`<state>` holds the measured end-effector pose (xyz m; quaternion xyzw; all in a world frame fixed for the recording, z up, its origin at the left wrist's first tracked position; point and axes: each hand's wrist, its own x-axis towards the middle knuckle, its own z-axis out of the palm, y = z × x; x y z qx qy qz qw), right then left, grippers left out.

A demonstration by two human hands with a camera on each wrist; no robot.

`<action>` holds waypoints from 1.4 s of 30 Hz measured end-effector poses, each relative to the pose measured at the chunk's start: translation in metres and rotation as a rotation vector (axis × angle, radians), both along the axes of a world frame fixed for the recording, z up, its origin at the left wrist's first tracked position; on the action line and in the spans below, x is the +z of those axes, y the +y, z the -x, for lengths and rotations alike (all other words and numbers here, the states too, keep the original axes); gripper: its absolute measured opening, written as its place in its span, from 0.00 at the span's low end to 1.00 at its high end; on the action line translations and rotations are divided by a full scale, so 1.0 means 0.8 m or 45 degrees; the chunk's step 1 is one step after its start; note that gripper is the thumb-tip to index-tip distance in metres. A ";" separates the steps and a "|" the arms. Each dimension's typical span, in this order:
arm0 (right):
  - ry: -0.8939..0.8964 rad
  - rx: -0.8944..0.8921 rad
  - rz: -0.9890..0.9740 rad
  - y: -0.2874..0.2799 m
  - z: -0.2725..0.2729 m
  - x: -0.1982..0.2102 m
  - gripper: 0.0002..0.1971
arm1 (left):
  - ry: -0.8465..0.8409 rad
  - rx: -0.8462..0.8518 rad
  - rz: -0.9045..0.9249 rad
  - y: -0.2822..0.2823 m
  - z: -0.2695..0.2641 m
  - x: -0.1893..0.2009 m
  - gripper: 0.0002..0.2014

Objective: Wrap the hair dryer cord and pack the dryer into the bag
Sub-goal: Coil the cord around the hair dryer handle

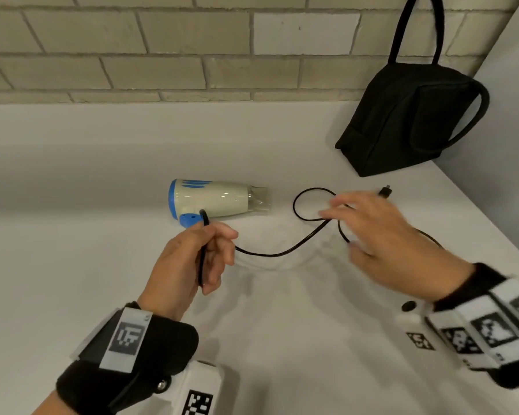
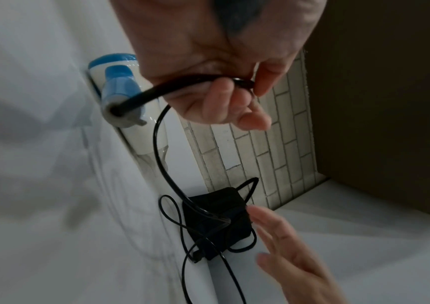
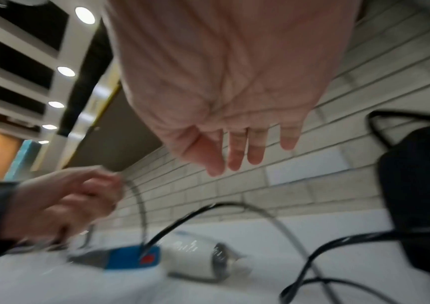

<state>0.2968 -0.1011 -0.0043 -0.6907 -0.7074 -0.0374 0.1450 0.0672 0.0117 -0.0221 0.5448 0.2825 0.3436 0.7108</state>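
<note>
A white and blue hair dryer (image 1: 213, 199) (image 2: 128, 115) (image 3: 182, 257) lies on its side on the white table (image 1: 102, 175), nozzle to the right. Its black cord (image 1: 276, 253) (image 2: 161, 160) (image 3: 208, 207) runs from the folded handle through my left hand (image 1: 198, 256) (image 2: 224, 88), which grips it just below the dryer. The cord then loops across the table to the plug (image 1: 385, 191). My right hand (image 1: 369, 226) (image 3: 234, 123) hovers over the loop with fingers spread and straight, holding nothing. A black bag (image 1: 411, 115) (image 2: 218, 220) (image 3: 421, 195) stands at the back right.
A brick-pattern wall (image 1: 162, 49) backs the table. The table's right edge (image 1: 492, 223) runs diagonally just past the bag and my right wrist. A dark board (image 2: 380, 102) stands to the left of the table.
</note>
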 end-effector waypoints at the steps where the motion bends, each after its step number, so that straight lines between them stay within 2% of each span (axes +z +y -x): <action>1: -0.108 0.060 0.008 0.002 0.008 -0.012 0.26 | 0.008 -0.008 -0.022 -0.001 -0.002 0.001 0.17; 3: -0.176 0.005 0.158 0.009 0.011 -0.028 0.29 | 0.048 0.012 -0.084 -0.005 -0.004 0.007 0.18; 6: -0.136 -0.283 0.388 0.015 -0.018 -0.031 0.30 | 0.014 0.151 -0.143 -0.007 0.005 0.017 0.20; 9: -0.187 -0.655 0.531 0.000 -0.062 -0.033 0.35 | -0.084 0.337 -0.093 0.004 0.022 0.020 0.25; 11: -0.179 -0.820 0.734 -0.014 -0.091 -0.035 0.31 | -0.132 0.411 -0.049 0.010 0.031 0.019 0.27; 12: -0.064 -0.861 0.818 -0.020 -0.103 -0.037 0.23 | -0.140 0.433 -0.026 0.012 0.034 0.018 0.27; 13: 0.184 -0.882 0.814 -0.026 -0.115 -0.040 0.14 | -0.138 0.448 -0.011 0.013 0.035 0.018 0.27; 14: 0.488 -0.893 0.716 -0.033 -0.126 -0.041 0.08 | -0.130 0.459 -0.003 0.014 0.036 0.018 0.27; 17: 1.277 -1.095 0.118 -0.058 -0.176 -0.034 0.10 | -0.115 0.484 0.012 0.013 0.037 0.016 0.28; 19: 1.668 -1.193 -0.255 -0.074 -0.211 -0.033 0.11 | -0.117 0.498 0.029 0.011 0.038 0.016 0.28; 20: 1.804 -1.209 -0.289 -0.083 -0.225 -0.031 0.13 | -0.119 0.505 0.036 0.011 0.039 0.015 0.28; 21: 1.935 -1.112 -0.183 -0.087 -0.230 -0.029 0.15 | -0.124 0.509 0.042 0.010 0.039 0.015 0.28; 22: 2.086 -0.867 -0.111 -0.091 -0.240 -0.035 0.20 | -0.131 0.505 0.047 0.010 0.039 0.014 0.27; 23: 2.003 -0.677 -0.073 -0.094 -0.248 -0.033 0.24 | -0.143 0.489 0.050 0.009 0.039 0.014 0.27; 24: 1.827 -0.644 0.031 -0.091 -0.242 -0.032 0.24 | -0.160 0.460 0.051 0.008 0.038 0.014 0.27; 25: 1.670 -0.796 0.186 -0.083 -0.228 -0.031 0.21 | -0.178 0.424 0.052 0.006 0.035 0.015 0.27; 26: 1.474 -1.042 0.305 -0.080 -0.222 -0.031 0.18 | -0.193 0.383 0.058 0.003 0.031 0.015 0.26; 27: 1.189 -1.195 0.301 -0.076 -0.211 -0.029 0.16 | -0.205 0.337 0.066 0.000 0.026 0.015 0.26; 28: 0.969 -1.241 0.390 -0.070 -0.201 -0.026 0.25 | -0.217 0.285 0.069 -0.004 0.022 0.016 0.24; 30: 0.516 -1.151 0.376 -0.059 -0.199 -0.031 0.59 | -0.219 0.169 0.025 -0.009 0.012 0.016 0.20; 31: 0.380 -1.079 0.306 -0.055 -0.186 -0.025 0.64 | -0.200 0.110 -0.007 -0.011 0.008 0.016 0.18; 32: 0.330 -0.980 0.193 -0.050 -0.167 -0.011 0.59 | -0.175 0.057 -0.029 -0.012 0.005 0.016 0.18; 34: 0.294 -0.693 -0.070 -0.032 -0.103 0.019 0.36 | -0.124 -0.023 -0.063 -0.013 0.001 0.016 0.18; 35: 0.317 -0.476 -0.119 -0.020 -0.064 0.029 0.30 | -0.107 -0.058 -0.076 -0.014 -0.001 0.017 0.17; 36: 0.370 -0.268 -0.120 -0.009 -0.026 0.035 0.28 | -0.096 -0.090 -0.083 -0.016 -0.003 0.019 0.17; 38: 0.435 0.082 -0.018 0.017 0.033 0.030 0.31 | -0.074 -0.148 -0.098 -0.019 -0.005 0.023 0.17; 39: 0.392 0.223 0.078 0.032 0.052 0.021 0.31 | -0.064 -0.176 -0.109 -0.020 -0.006 0.024 0.16; 40: 0.316 0.330 0.161 0.047 0.068 0.007 0.28 | -0.060 -0.195 -0.117 -0.021 -0.006 0.026 0.16; 42: 0.181 0.332 0.344 0.068 0.092 -0.008 0.17 | -0.074 -0.209 -0.149 -0.022 -0.003 0.028 0.17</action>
